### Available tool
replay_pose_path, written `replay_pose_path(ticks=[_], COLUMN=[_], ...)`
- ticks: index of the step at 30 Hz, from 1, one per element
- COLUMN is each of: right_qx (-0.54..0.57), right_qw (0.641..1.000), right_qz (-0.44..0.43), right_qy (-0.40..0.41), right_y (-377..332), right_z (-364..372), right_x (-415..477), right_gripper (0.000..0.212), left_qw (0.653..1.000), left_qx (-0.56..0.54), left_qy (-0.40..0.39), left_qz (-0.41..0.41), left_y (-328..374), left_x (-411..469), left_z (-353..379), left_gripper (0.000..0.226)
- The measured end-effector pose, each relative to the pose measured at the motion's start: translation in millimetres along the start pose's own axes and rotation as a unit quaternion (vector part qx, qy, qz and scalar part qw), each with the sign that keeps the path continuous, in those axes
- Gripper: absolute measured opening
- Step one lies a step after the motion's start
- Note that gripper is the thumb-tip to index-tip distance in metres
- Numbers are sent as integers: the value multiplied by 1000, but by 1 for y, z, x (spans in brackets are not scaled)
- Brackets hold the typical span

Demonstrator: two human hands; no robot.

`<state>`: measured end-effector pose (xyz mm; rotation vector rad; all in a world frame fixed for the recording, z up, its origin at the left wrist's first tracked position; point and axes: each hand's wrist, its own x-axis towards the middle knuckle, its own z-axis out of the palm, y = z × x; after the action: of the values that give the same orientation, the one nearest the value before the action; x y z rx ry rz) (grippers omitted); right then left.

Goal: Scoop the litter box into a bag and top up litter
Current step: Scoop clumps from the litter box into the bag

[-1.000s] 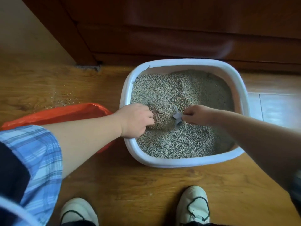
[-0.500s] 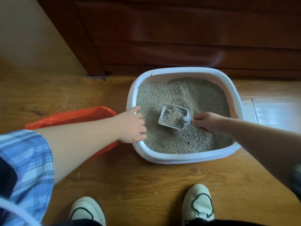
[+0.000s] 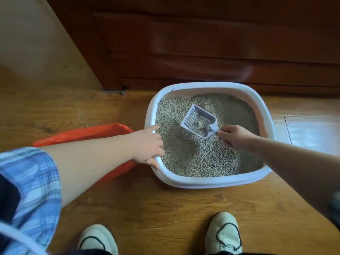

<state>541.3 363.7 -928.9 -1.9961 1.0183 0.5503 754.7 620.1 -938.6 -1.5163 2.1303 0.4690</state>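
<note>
The right hand (image 3: 231, 137) pinches the handle of the scoop (image 3: 197, 122), holding it above the litter (image 3: 202, 159) near the middle of the box (image 3: 202, 183). The pan is almost bare but for a couple of small clumps (dark, hard to make out). The left hand (image 3: 147, 146) lies on the box's left rim, index finger straight; whether it clasps the rim I cannot tell. The orange bag (image 3: 82, 133) sits just left of the box. Scooping looks to be mid-way: this load is not yet bagged, and the top-up remains.
</note>
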Motion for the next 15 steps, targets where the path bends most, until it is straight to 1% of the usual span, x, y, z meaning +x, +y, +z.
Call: replay_pose_path(ticks=[3, 7, 10, 13, 15], right_qx=[-11, -45, -33, -61, -51], right_qw=[1000, 999, 999, 998, 998], right_qz=[-1, 10, 19, 0, -20], right_qy=[-15, 25, 27, 15, 17], right_y=[-2, -3, -6, -19, -33], right_z=[2, 3, 3, 4, 7], right_x=[1, 5, 7, 5, 5], right_gripper=[31, 34, 34, 34, 33], left_qw=[1000, 1000, 999, 995, 981], left_qx=[-3, -8, -33, -73, -109], left_qy=[0, 4, 21, 68, 151], left_qz=[2, 6, 5, -22, -49], left_y=[-1, -2, -3, -9, -19], left_x=[2, 3, 2, -6, -17], left_z=[1, 4, 4, 4, 10], left_gripper=[56, 57, 57, 54, 43])
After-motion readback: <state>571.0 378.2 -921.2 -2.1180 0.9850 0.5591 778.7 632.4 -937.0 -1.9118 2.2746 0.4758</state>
